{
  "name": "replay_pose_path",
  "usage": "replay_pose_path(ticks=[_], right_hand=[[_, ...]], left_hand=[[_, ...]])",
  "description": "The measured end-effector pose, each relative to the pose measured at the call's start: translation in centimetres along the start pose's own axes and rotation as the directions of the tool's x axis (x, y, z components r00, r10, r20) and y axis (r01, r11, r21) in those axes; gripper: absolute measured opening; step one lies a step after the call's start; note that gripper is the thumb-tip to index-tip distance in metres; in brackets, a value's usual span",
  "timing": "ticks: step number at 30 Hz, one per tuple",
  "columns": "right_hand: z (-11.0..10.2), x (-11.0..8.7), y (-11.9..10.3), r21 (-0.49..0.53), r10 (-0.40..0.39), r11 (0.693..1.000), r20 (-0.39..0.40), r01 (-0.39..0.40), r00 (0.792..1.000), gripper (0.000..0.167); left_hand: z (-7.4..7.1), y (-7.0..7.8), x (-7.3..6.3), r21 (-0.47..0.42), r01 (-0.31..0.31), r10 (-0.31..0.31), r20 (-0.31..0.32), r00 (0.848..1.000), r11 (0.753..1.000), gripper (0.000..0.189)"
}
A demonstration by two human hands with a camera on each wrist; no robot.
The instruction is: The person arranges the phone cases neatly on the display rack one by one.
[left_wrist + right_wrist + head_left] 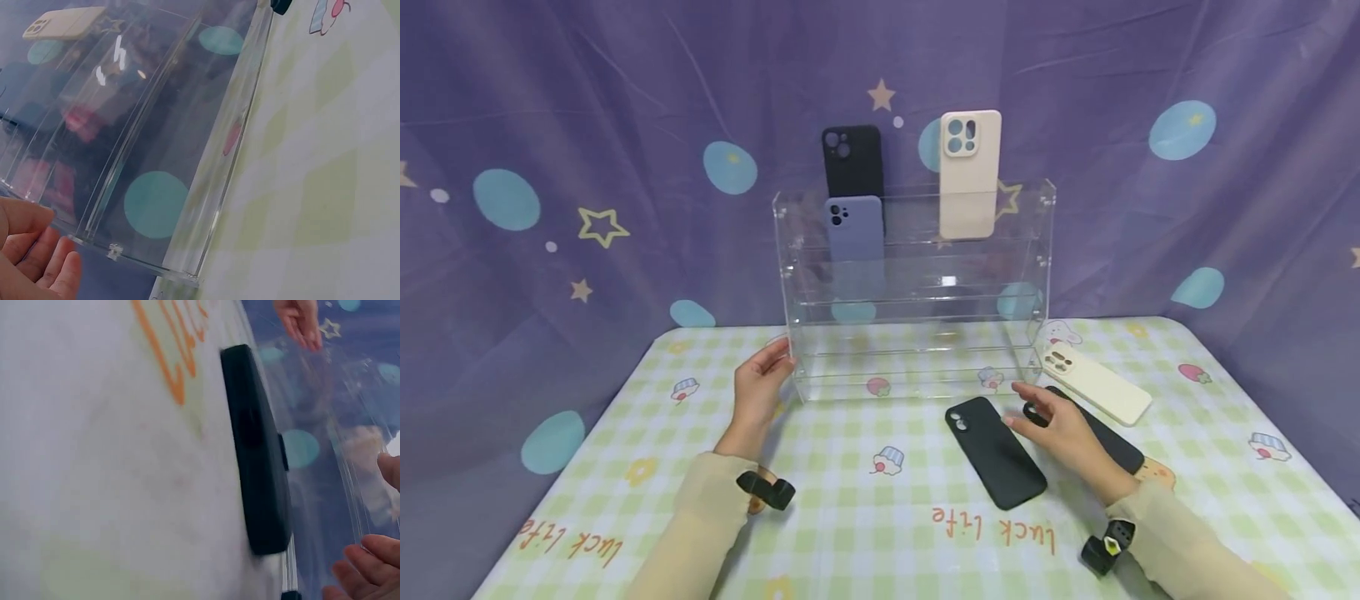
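Note:
A clear acrylic tiered display stand (917,333) stands at the table's back. My left hand (763,385) is at its left side panel, fingertips close to the edge; whether they touch it I cannot tell. The right hand (1060,429) hovers with thumb and fingers apart, nothing between them, near the stand's lower right corner. A black phone case (996,454) lies in front of the stand, left of that hand. Another black phone case (1108,437) lies partly hidden under the hand. On the stand's tiers lean a black case (853,158), a lavender case (857,237) and a cream case (970,175).
An off-white phone case (1101,387) lies right of the stand, beside the partly hidden black one. A tan patterned piece (1156,473) shows under that black case's near end. Checked cloth covers the table (835,533); a purple curtain (625,100) hangs behind.

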State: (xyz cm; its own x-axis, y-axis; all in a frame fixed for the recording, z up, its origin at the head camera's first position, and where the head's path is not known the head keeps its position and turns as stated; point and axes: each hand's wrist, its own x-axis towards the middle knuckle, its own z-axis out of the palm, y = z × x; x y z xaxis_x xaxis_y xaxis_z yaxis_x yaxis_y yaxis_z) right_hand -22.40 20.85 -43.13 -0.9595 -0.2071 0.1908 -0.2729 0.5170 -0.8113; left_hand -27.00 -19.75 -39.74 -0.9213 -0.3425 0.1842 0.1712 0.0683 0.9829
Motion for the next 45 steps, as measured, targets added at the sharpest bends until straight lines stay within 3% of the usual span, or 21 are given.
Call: replay_pose_path(ticks=[6, 13, 23, 29, 32, 39, 45], right_hand=[[1.3, 0.9, -0.1, 0.0, 0.024, 1.0, 0.117, -0.024, 0.993, 0.068], [2.4, 1.8, 0.4, 0.076, 0.094, 0.991, 0.162, -0.108, 0.982, 0.073], [3.1, 2.2, 0.5, 0.11, 0.053, 0.991, 0.237, -0.081, 0.97, 0.076], [3.7, 2.4, 0.7, 0.133, -0.061, 0.991, 0.371, 0.012, 0.926, 0.081], [3.9, 2.4, 0.7, 0.078, -0.09, 0.995, 0.415, 0.063, 0.905, 0.088], [4.2, 2.3, 0.6, -0.008, -0.152, 0.985, 0.432, 0.172, 0.889, 0.097], [4.4, 2.3, 0.8, -0.044, -0.161, 0.98, 0.414, 0.196, 0.896, 0.099]], left_hand=[[0.1, -0.1, -0.1, 0.017, 0.028, -0.028, -0.001, 1.0, 0.999, 0.035], [0.1, -0.3, -0.1, 0.008, 0.041, -0.041, 0.009, 0.999, 0.999, 0.039], [0.3, -0.3, 0.0, 0.04, 0.044, -0.044, 0.005, 0.999, 0.998, 0.041], [0.2, -0.4, -0.1, 0.043, 0.053, -0.053, 0.003, 0.999, 0.998, 0.041], [0.2, -0.5, -0.1, 0.041, 0.055, -0.055, 0.002, 0.998, 0.998, 0.042], [0.0, -0.4, -0.1, 0.038, 0.056, -0.056, 0.001, 0.998, 0.998, 0.041], [0.1, -0.5, -0.1, 0.039, 0.057, -0.057, 0.004, 0.998, 0.998, 0.042]])
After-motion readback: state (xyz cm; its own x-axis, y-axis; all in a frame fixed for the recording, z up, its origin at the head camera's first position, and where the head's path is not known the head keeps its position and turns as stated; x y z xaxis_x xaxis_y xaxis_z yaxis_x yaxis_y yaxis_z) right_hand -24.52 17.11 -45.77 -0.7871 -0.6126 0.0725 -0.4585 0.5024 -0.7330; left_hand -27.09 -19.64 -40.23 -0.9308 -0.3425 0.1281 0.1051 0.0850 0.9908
